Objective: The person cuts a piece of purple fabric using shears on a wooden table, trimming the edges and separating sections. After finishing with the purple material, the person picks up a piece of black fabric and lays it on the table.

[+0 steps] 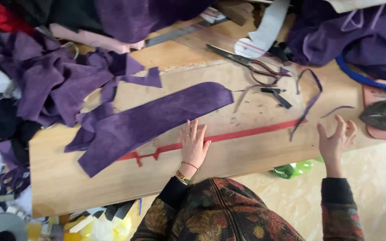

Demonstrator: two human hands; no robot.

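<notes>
Long strip of purple suede-like fabric [150, 120], lying flat and diagonal across the pale wooden work board [59, 178], its lower end toward the left edge and its rounded upper end near the board's middle. The material looks soft, light and limp, with a napped surface that should grip rather than slide; it would likely sag if lifted by one end, so a hold at the broad lower edge or with both hands along its length seems best. A thin red line [246, 132] runs along the board and passes under the strip's lower part. The person's left hand [194, 143] rests flat on the board just right of the strip, fingers extended and close together, palm down over the red line, holding nothing. The right hand [336, 138] hovers at the board's right edge, fingers spread and slightly curled, empty. Beyond the strip: dark metal scissors with reddish handles [251, 66], narrow purple offcuts [309, 105], a white curved paper pattern piece [264, 31], and a long metal ruler [175, 35]. Heaps of purple fabric [45, 80] crowd the left and upper right; a dark iron-like object on a pinkish pad [385, 115] sits at far right
</notes>
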